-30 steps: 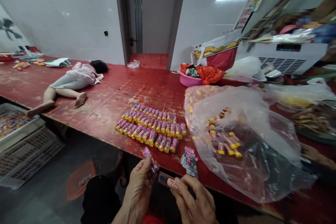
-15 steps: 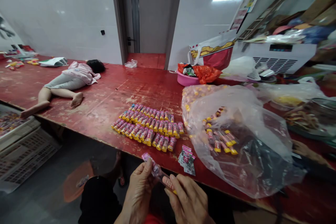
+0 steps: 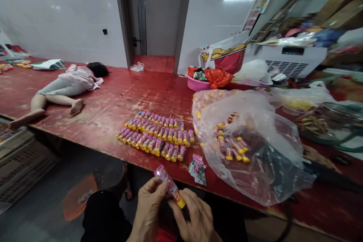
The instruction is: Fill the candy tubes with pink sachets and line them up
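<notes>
The person's left hand (image 3: 149,206) pinches a slim pink tube with a yellow cap (image 3: 169,186) between the thumb and bunched fingers (image 3: 159,188), holding it tilted in the air just past the edge of a worn, red-painted wooden bench (image 3: 99,102). Below it lies a dark grey floor (image 3: 51,211). The right hand (image 3: 195,215) sits close by the capped end, its fingers (image 3: 184,200) curled and loosely together; this view cannot settle whether they bear on the tube or only lie beside it. The greatest risk seems to be a slip: the tube looks smooth, and with so slight a hold, a loosened pinch could send it over the edge to the floor. On the bench, near the hands, lie neat rows of matching pink tubes (image 3: 155,136), unfastened and closely packed, so a stray sleeve or knuckle could scatter them. A small pile of flat pink-and-white sachets (image 3: 197,170) lies close to the edge and could be brushed off. Just beside them slumps a large clear plastic bag (image 3: 249,181) holding more tubes; its slippery folds could slide and spill them if tugged. A person in a pink top and grey shorts (image 3: 69,81) lies on the bench, well apart from all this.
</notes>
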A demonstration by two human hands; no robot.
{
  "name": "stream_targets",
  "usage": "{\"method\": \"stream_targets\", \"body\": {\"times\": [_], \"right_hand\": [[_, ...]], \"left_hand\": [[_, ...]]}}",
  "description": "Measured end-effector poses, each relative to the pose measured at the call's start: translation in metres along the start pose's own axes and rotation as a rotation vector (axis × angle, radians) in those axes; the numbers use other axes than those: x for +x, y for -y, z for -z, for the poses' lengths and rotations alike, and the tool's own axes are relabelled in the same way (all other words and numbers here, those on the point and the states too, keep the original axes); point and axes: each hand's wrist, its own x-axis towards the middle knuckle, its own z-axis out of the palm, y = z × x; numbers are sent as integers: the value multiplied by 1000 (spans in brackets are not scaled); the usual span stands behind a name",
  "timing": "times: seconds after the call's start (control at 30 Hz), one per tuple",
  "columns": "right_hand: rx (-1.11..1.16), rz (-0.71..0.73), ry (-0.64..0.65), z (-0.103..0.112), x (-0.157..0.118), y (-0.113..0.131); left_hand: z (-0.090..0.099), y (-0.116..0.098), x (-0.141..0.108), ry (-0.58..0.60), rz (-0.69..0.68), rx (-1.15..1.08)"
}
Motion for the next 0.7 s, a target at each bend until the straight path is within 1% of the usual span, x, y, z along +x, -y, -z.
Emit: {"method": "stream_targets", "body": {"times": [0.07, 0.13, 0.17, 0.2, 0.27, 0.33, 0.43, 0.57, 0.7], "right_hand": [[117, -155, -9, 0, 4, 1], [351, -327, 62, 4, 10, -3], [482, -382, 114, 7, 13, -7], [598, -407, 169, 10, 16, -12], [725, -387, 218, 16, 20, -20], [731, -346, 191, 19, 21, -23], [649, -284, 122, 20, 20, -18], [555, -299, 58, 21, 19, -8], [487, -329, 10, 23, 17, -5]], "left_hand": [[-1, -1, -2, 81, 43, -25], [-2, -6, -3, 147, 79, -54], [-3, -9, -4, 170, 89, -68], [-4, -12, -4, 190, 93, -82], [-5, -17, -6, 226, 100, -96], [-5, -18, -8, 259, 116, -96], [-4, -13, -10, 300, 157, -94], [-2, -8, -14, 313, 166, -73], [-6, -8, -19, 295, 183, -71]]}}
